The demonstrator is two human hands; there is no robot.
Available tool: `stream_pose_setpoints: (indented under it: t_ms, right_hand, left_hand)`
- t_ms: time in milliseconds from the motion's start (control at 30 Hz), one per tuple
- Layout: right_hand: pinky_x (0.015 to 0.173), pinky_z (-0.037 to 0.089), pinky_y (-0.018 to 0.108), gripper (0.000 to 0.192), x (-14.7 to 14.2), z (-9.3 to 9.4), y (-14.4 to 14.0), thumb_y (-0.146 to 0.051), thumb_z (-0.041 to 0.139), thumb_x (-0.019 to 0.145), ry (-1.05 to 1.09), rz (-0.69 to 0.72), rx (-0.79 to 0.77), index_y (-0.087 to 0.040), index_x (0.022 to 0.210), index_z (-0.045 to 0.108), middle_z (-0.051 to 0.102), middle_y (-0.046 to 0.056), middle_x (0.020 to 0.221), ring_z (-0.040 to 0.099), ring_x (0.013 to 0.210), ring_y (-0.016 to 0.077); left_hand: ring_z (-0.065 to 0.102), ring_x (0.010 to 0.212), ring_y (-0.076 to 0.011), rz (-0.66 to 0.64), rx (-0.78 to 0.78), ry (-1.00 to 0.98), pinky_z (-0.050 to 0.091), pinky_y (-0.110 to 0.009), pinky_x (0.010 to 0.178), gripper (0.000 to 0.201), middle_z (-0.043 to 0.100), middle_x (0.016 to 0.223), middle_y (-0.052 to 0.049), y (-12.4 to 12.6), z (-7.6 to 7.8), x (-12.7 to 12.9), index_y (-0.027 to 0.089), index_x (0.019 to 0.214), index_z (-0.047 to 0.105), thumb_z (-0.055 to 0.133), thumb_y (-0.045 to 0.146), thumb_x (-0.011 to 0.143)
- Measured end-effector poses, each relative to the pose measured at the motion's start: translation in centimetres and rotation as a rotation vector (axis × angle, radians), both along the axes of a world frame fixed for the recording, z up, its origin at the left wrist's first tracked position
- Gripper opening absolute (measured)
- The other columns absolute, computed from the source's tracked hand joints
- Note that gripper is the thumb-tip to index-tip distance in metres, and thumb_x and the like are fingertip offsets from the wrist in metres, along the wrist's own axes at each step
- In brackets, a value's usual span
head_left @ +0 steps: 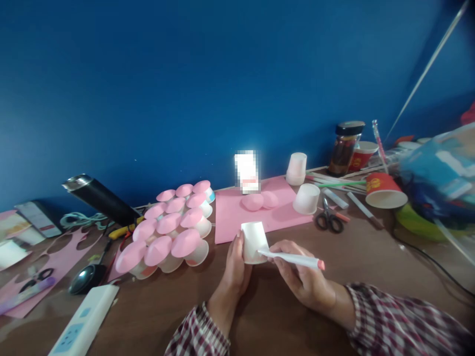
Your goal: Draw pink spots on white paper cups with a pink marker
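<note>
In front of me, my left hand [234,264] is closed around the side of a small white paper cup [254,240]. My right hand [306,282] grips a white marker pen [299,259] with an orange end. The pen's thin tip meets the cup's wall low on its right side, though I cannot tell whether it presses on it. Just behind the cup lies a pink paper sheet [228,222] bearing two pink paper discs [253,201]. To the left stand rows of cups topped with pink paper cones [186,243].
A white cup [306,199] and stacked cups [297,168] stand behind right. Black-handled scissors [328,222], another pen [365,210], a red cup [386,190] and a lidded jar [343,151] are further right. A power strip [83,321] and black flask [106,200] lie left.
</note>
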State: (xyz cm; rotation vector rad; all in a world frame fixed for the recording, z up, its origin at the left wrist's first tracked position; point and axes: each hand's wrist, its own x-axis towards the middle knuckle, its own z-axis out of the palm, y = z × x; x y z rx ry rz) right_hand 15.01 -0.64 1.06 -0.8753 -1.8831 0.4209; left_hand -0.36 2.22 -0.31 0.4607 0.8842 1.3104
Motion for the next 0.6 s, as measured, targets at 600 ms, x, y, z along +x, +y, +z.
stream_pose_setpoints:
  t_ms: [600]
  right_hand:
    - [0.071, 0.056, 0.03, 0.013, 0.2, -0.1, 0.1, -0.02, 0.044, 0.096, 0.033, -0.055, -0.047, -0.021, 0.102, 0.056, 0.066, 0.005, 0.088, 0.067, 0.078, 0.0174]
  left_hand:
    - [0.048, 0.065, -0.0112, 0.009, 0.076, 0.014, 0.043, -0.026, 0.072, 0.035, 0.057, 0.069, 0.002, -0.1, -1.1, -0.2, 0.016, 0.078, 0.061, 0.068, 0.049, 0.077]
